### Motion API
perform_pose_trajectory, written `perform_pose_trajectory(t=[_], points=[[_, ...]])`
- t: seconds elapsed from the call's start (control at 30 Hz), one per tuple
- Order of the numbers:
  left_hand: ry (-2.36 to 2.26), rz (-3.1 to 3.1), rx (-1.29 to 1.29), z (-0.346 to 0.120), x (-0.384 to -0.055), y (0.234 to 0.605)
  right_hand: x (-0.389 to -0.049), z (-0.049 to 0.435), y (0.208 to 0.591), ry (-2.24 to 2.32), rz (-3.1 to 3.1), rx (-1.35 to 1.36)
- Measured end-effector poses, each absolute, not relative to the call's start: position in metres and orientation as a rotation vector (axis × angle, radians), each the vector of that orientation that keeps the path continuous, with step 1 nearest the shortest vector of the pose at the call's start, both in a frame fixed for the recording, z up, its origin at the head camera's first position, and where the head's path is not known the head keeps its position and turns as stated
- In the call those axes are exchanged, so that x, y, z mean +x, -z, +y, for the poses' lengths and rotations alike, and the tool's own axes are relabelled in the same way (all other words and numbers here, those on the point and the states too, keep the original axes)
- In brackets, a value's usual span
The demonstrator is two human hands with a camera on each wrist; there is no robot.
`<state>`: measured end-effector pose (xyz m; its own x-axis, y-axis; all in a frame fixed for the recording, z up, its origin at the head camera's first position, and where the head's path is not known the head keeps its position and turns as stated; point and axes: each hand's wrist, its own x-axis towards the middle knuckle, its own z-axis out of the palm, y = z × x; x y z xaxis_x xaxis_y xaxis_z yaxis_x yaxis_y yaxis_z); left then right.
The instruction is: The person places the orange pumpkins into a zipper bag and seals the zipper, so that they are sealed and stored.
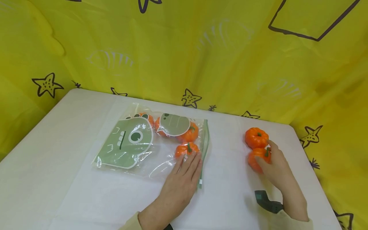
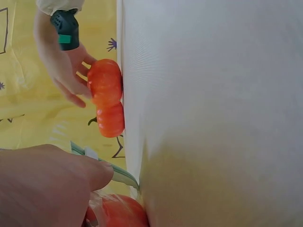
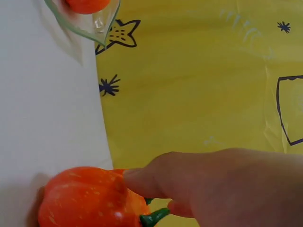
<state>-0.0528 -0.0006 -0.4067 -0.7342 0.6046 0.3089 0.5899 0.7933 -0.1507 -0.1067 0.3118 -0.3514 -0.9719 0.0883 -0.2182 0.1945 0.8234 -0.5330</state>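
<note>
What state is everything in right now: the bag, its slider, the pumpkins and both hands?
Zip bag: lying on the table, mouth apparently parted.
White slider: at the zip's near end.
Bagged pumpkins: inside, under clear film.
Far loose pumpkin: outside the bag, touching the near one.
Near loose pumpkin: outside, under the right thumb.
Left hand: fingers extended, resting on the bag.
Right hand: at the near loose pumpkin, grip unclear.
</note>
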Motion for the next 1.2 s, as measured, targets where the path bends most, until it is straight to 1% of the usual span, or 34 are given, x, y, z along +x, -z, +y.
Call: perform_pose_trajectory(t=[0.3,0.63,0.93,1.2], points=[[-0.038,-2.663,-0.908,0.001,-0.054,0.405,-0.103,0.305,0.342,0.713,2.736,0.158],[-0.088,-2.681,-0.907,0.001,-0.053,0.405,-0.096,0.291,0.346,0.772,2.553,0.017],[-0.081,-2.681,-0.899,0.0,-0.053,0.405,-0.097,0.274,0.35,0.878,2.602,-0.182],[-0.109,-2.691,-0.909,0.001,-0.053,0.403,-0.095,0.263,0.348,0.859,2.585,-0.232]])
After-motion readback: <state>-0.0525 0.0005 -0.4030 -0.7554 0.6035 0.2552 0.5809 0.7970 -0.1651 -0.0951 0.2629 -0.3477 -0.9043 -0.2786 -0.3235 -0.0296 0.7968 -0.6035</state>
